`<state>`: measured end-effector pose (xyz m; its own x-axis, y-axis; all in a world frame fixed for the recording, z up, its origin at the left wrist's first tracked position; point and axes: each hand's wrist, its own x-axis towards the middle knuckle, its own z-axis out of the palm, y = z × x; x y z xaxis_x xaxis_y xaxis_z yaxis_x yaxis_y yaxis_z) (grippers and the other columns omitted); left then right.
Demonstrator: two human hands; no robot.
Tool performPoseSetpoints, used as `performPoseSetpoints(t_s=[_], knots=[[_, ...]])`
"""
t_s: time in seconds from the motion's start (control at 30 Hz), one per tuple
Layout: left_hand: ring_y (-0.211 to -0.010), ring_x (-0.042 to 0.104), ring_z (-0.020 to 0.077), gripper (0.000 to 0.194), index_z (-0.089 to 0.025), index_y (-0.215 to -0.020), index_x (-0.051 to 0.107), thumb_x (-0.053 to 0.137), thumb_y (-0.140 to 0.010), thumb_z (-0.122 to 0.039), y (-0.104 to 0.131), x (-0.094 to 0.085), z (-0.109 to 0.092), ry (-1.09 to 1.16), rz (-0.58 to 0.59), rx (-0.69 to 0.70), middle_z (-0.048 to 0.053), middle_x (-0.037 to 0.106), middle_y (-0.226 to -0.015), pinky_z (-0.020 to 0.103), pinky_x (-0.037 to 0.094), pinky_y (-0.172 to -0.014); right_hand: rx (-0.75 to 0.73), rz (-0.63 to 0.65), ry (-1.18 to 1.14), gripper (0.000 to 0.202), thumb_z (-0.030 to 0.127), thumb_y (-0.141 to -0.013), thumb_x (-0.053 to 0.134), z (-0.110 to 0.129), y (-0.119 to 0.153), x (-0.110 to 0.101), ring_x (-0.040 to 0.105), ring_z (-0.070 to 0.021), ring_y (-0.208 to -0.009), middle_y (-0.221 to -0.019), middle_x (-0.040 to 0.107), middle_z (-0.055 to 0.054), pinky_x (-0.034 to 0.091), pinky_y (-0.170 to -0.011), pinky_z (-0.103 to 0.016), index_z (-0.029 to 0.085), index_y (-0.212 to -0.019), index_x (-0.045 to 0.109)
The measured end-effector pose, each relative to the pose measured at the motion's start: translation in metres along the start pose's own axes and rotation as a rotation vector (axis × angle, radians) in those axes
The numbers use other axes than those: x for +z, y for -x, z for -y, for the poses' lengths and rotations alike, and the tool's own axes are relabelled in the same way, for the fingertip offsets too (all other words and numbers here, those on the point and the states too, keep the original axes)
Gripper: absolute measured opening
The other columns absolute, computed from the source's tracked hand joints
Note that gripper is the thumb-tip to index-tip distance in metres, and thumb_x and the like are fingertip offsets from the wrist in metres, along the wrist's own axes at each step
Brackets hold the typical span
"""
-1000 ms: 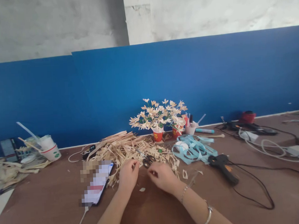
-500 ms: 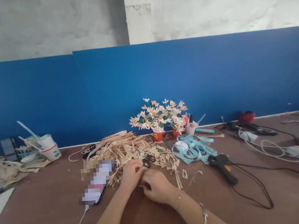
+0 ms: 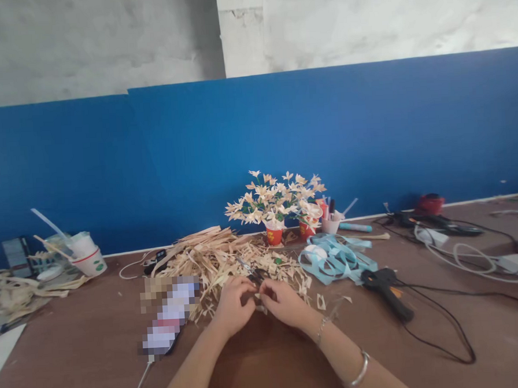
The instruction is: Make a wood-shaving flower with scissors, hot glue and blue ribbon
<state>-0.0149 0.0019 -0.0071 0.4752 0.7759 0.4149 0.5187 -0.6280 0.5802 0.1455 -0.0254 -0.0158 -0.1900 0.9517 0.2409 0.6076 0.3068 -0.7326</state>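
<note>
Fingers of your left hand (image 3: 233, 306) and right hand (image 3: 285, 302) curl nearly closed; any held piece is indiscernible. Flowers (image 3: 262, 192) appear finished; strips (image 3: 207, 253) remain loose.

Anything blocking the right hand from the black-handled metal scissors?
Nothing visible does. The black-handled metal scissors lie just beyond the right hand, on the pile of pale, dry strips. The left hand is close by, to the left. Whether either hand touches the scissors cannot be told.
</note>
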Motion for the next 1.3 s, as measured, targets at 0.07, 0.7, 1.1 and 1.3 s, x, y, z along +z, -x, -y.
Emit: performPoseSetpoints(t_s=[0.07,0.7,1.1,1.3], knots=[[-0.088,0.053,0.0199,0.017,-0.021,-0.069,0.065,0.051,-0.068,-0.012,0.0,-0.002,-0.003,-0.001,0.001,0.019,0.004,0.061,-0.085,0.034,0.04,-0.083,-0.009,-0.001,0.054,0.01,0.015,-0.076,0.047,0.0,0.0,-0.001,0.051,-0.0098,-0.056,-0.061,0.058,0.002,0.034,-0.052,-0.018,0.017,-0.073,0.057],[-0.1,0.048,0.0247,0.01,-0.021,-0.063,0.062,0.057,-0.07,-0.015,0.004,0.009,-0.023,-0.393,-0.224,0.089,0.005,0.059,-0.101,0.039,0.033,-0.082,0.317,-0.233,0.125,0.007,0.016,-0.065,0.053,0.014,-0.004,0.001,0.054,-0.0119,-0.054,-0.056,0.062,0.0,0.033,-0.049,-0.019,0.017,-0.059,0.057],[-0.096,0.048,0.0234,0.016,-0.022,-0.07,0.066,0.052,-0.076,-0.021,-0.002,0.0,-0.008,-0.305,-0.31,-0.013,0.005,0.057,-0.097,0.04,0.036,-0.084,0.075,-0.277,-0.035,0.018,0.023,-0.076,0.049,0.014,-0.003,0.0,0.059,-0.0147,-0.068,-0.076,0.066,-0.003,0.042,-0.063,-0.022,0.017,-0.087,0.062],[-0.098,0.048,0.0239,0.014,-0.022,-0.065,0.065,0.054,-0.074,-0.021,0.001,0.008,-0.021,-0.315,-0.269,-0.057,0.005,0.057,-0.098,0.039,0.036,-0.083,0.1,-0.275,0.076,0.013,0.021,-0.074,0.049,0.012,-0.002,0.006,0.054,-0.0127,-0.058,-0.062,0.062,0.0,0.037,-0.055,-0.02,0.018,-0.066,0.058]])
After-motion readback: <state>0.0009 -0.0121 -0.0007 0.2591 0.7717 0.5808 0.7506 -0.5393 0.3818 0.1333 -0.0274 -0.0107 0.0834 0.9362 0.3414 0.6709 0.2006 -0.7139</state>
